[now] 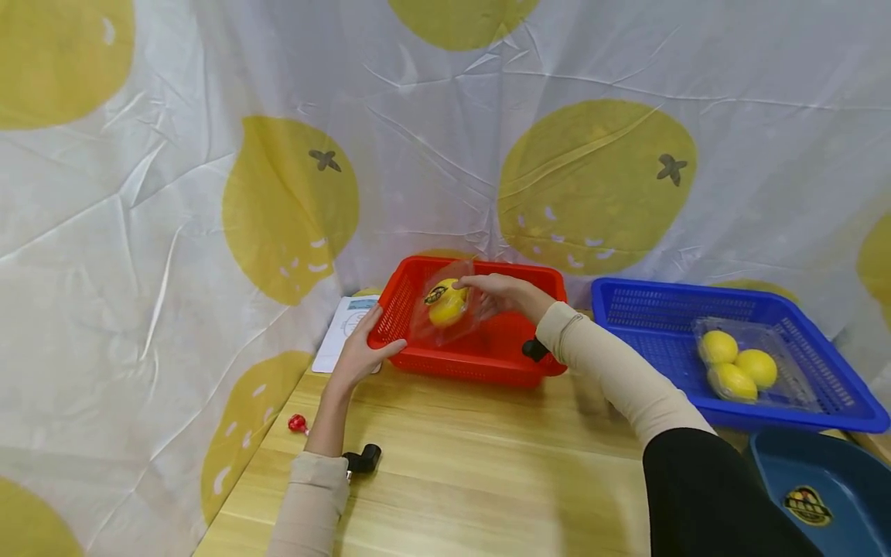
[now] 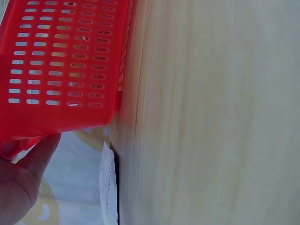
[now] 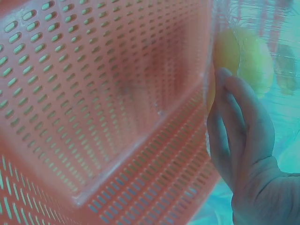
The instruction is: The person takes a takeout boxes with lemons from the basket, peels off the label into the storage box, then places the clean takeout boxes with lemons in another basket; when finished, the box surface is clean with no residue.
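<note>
My left hand [image 1: 359, 353] grips the left end of a red plastic basket [image 1: 480, 370], its thumb lying over the front rim. In the left wrist view, part of this hand [image 2: 23, 180] shows at the rim below the slotted basket wall [image 2: 56, 70]. Inside the basket's left half, my right hand [image 1: 497, 292] holds a clear plastic pack of lemons [image 1: 447, 312] by its right side, tilted up. The right wrist view shows the right fingers [image 3: 251, 112] against the pack, a yellow lemon [image 3: 255, 61] behind the film. A dark label sits on the pack.
Right of the red basket stands a blue basket [image 1: 647, 340] holding a clear pack of several lemons [image 1: 738, 367]. A dark teal bin [image 1: 852, 483] is at the lower right. A white paper sheet [image 1: 341, 333] and a red wrapped candy [image 1: 298, 423] lie at the left.
</note>
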`<state>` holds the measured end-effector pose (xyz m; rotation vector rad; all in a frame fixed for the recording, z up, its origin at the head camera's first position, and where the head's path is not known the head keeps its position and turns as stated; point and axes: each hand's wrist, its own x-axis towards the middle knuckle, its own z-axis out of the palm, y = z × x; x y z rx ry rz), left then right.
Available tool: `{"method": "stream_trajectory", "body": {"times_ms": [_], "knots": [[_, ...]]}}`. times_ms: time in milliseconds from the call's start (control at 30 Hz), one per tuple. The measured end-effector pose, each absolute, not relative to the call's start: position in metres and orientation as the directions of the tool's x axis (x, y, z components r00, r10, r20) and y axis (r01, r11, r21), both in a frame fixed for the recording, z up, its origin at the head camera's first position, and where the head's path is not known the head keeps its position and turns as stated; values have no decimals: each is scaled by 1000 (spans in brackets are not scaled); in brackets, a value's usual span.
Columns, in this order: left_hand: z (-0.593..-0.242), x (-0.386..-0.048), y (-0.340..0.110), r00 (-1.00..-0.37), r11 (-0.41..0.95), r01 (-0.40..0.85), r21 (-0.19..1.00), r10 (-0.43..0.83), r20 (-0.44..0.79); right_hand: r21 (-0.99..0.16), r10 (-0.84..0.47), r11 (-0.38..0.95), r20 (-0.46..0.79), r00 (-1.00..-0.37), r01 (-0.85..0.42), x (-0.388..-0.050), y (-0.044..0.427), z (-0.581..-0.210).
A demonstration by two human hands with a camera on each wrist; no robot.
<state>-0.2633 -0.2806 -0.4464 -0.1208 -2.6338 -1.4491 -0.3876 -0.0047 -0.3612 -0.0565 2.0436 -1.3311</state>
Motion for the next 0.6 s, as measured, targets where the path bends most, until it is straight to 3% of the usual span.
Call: {"method": "stream_trajectory", "body": {"times_ms": [600], "knots": [[-445,-279,-279,-986,552,156,819,33,166,-902,-364,351,-380,-851,253,-352,48,-320]]}}
